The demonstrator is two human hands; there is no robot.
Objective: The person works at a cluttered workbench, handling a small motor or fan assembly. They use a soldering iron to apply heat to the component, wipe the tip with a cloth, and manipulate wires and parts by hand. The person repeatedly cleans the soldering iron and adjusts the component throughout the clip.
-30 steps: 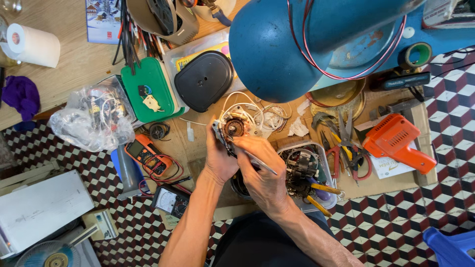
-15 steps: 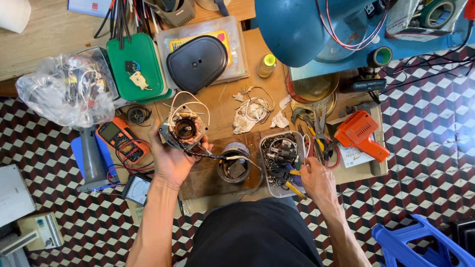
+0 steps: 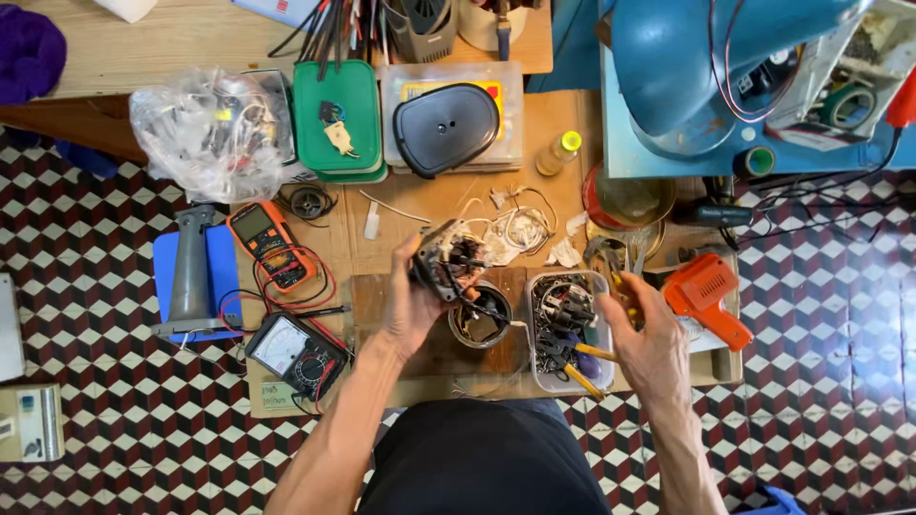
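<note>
Two bare hands work over a cluttered wooden surface [image 3: 420, 215] seen from above, in the middle of the frame. The left hand [image 3: 408, 310] is closed around a small round electric motor with copper windings and loose wires [image 3: 448, 262], holding it tilted and lifted clear of the surface, seemingly so its open face turns toward the person. The motor sits just above a short round metal can [image 3: 480, 324], and dark wires trail down from it toward the can. The right hand [image 3: 644, 334] is at the right edge of a clear plastic tray full of pliers and small tools [image 3: 568, 329]; its fingers are curled, and whether they grip the yellow-handled tool beside them I cannot tell. The tray lies just beside the can, within easy reach. At centre left lie an orange digital multimeter [image 3: 267, 243] and a black analogue meter with a white dial [image 3: 294, 351], their leads looped between them. An orange plastic glue gun [image 3: 706, 296] rests at centre right. A green plastic box [image 3: 336, 116] and a black rounded cover [image 3: 447, 127] sit toward the top, well apart from the hands
</note>
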